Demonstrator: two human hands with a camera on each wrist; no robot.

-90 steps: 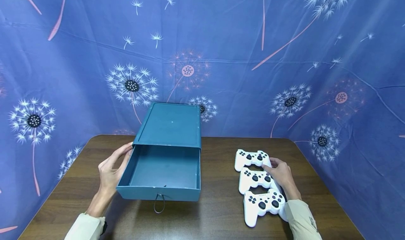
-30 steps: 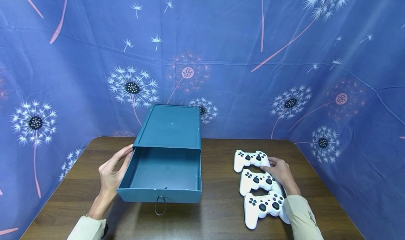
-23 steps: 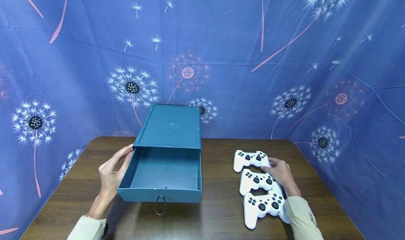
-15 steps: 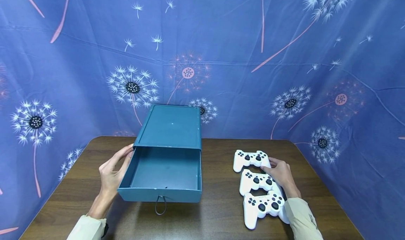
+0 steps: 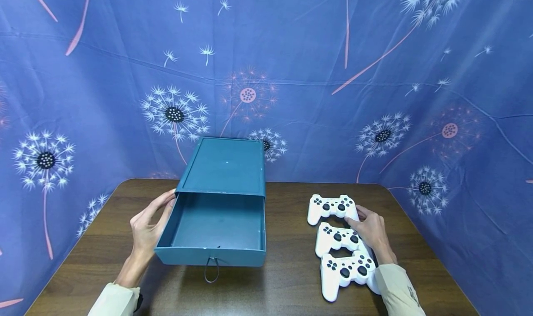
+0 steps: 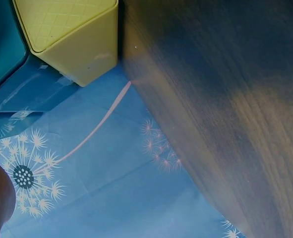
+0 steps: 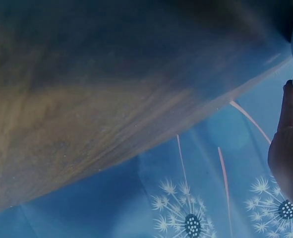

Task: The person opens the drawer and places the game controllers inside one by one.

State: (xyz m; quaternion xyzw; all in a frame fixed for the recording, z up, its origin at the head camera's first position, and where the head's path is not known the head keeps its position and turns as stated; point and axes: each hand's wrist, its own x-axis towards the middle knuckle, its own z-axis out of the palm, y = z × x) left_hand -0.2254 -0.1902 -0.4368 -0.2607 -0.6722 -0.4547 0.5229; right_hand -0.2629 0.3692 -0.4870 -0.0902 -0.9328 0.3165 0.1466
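A teal drawer box point(image 5: 225, 165) stands left of centre with its drawer point(image 5: 216, 256) pulled out toward me; a small dark speck lies inside. My left hand point(image 5: 146, 226) holds the casing's front left corner, fingertips and thumb partly hidden behind the drawer wall. To the right, three white game controllers are lined up front to back. My right hand point(image 5: 371, 230) pinches the right grip of the farthest controller point(image 5: 333, 208). The middle controller point(image 5: 339, 239) and the nearest controller point(image 5: 349, 274) lie below it, partly covered by my hand and sleeve.
A loop pull point(image 5: 211, 269) hangs from the drawer front. In the left wrist view a yellow box point(image 6: 87, 59) sits beside the teal one. The brown wooden table point(image 5: 287, 288) ends at a blue dandelion-print cloth point(image 5: 308, 135) at the back and sides.
The farthest controller has shifted slightly up and to the right in the head view, with my right hand on it. My left hand, the drawer box and the other two controllers keep their places.
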